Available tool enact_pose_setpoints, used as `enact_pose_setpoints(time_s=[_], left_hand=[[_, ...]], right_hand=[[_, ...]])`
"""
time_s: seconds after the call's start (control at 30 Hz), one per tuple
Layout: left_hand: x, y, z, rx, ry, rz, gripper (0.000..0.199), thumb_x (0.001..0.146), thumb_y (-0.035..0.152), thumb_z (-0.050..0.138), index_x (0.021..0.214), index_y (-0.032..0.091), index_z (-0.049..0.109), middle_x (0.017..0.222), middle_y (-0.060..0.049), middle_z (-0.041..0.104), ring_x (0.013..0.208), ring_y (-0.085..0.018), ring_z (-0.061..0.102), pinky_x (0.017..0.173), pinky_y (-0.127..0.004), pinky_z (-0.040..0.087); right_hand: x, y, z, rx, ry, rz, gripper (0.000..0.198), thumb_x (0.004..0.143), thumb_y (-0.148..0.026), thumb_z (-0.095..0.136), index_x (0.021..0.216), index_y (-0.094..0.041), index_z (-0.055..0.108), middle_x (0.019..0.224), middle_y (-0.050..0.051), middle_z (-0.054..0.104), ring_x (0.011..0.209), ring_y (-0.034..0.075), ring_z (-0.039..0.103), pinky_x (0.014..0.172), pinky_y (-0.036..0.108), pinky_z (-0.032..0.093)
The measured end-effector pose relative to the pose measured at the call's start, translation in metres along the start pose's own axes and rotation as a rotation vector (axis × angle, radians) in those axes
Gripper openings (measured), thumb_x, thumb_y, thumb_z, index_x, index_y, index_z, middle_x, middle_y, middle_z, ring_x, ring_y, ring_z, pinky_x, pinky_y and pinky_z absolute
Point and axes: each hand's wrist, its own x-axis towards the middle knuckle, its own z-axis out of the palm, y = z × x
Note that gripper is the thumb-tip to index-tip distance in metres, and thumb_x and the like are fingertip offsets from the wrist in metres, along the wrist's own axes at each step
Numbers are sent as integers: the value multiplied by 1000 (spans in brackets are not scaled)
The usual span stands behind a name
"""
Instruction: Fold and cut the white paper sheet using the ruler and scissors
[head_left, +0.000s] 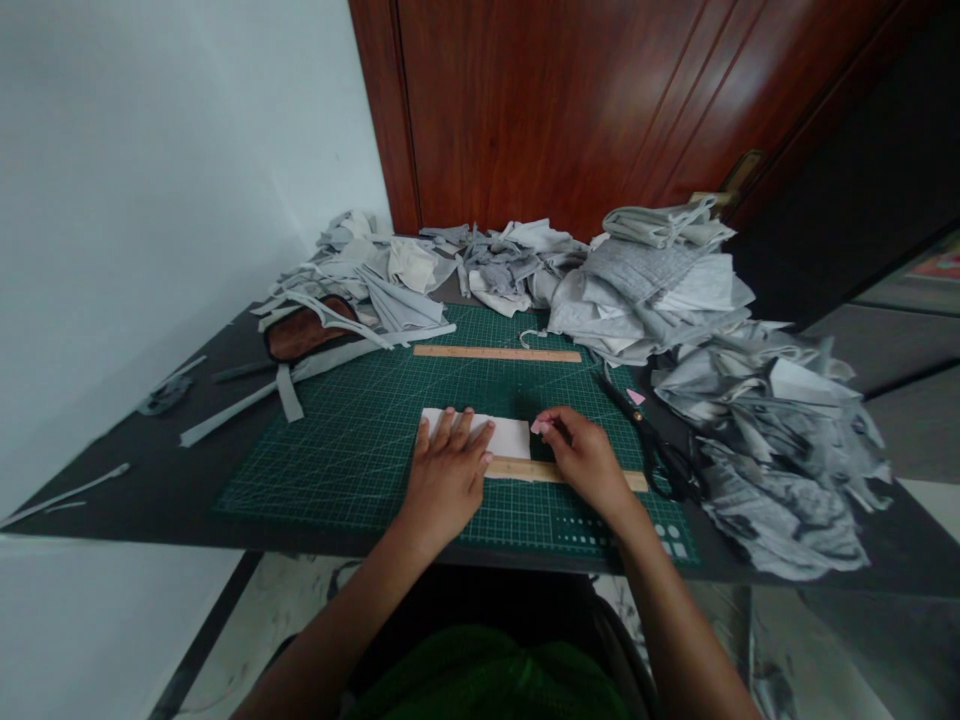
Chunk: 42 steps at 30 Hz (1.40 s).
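My left hand lies flat with fingers spread on a pale rectangular piece of fabric on the green cutting mat. A wooden ruler runs along the near edge of the fabric, its left part hidden by that hand. At the fabric's right end, my right hand pinches a small piece of pink tailor's chalk between thumb and fingers. Its wrist passes over the ruler's right part. Black-handled scissors lie to the right, beside another pink chalk piece.
A second wooden ruler lies across the mat's far part. Grey and white fabric heaps line the back and right side. Fabric strips and a brown, dark-edged item lie left. A wall and wooden door stand behind.
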Motion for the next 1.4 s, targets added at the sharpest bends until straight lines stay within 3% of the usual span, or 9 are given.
enact_pose_setpoints(time_s=[0.17, 0.4, 0.6, 0.77, 1.0, 1.4], left_hand=[[1, 0, 1, -24, -1, -13, 46, 105, 30, 45, 150, 30, 53, 160, -5, 46, 153, -35, 34, 125, -63, 21], [-2, -2, 4, -43, 32, -10, 46, 104, 31, 46, 150, 30, 53, 161, -5, 45, 153, -34, 33, 126, -63, 21], [-2, -3, 5, -28, 42, -12, 46, 103, 30, 48, 149, 31, 53, 161, -4, 45, 153, -33, 34, 126, -62, 22], [-2, -4, 6, -32, 18, -9, 48, 103, 30, 47, 151, 30, 52, 162, -4, 43, 153, -33, 32, 126, -63, 21], [0, -4, 4, -22, 5, -2, 47, 103, 28, 46, 150, 29, 52, 161, -4, 44, 153, -33, 33, 126, -63, 21], [0, -4, 5, -16, 7, 2, 48, 104, 28, 44, 152, 29, 50, 162, -4, 43, 154, -33, 32, 126, -63, 21]], right_hand=[[-4, -13, -3, -118, -10, -88, 18, 100, -15, 49, 96, -21, 65, 92, 8, 71, 88, 24, 66, 81, 35, 49], [-1, -54, -24, -95, -50, -210, 18, 105, -22, 49, 103, -23, 67, 98, 6, 71, 93, 22, 67, 85, 34, 50], [44, -13, -22, -65, -193, -208, 14, 101, -19, 57, 94, -21, 68, 93, 5, 72, 89, 22, 68, 82, 34, 49], [48, 20, -22, -30, -262, -236, 16, 104, -23, 53, 98, -22, 68, 94, 5, 72, 91, 22, 67, 83, 34, 49], [51, 17, -19, -21, -303, -295, 21, 106, -22, 50, 90, -22, 65, 90, 4, 68, 88, 20, 64, 83, 32, 48], [49, 13, -16, -115, -348, -318, 23, 107, -21, 46, 93, -21, 65, 89, 4, 64, 84, 20, 62, 80, 33, 49]])
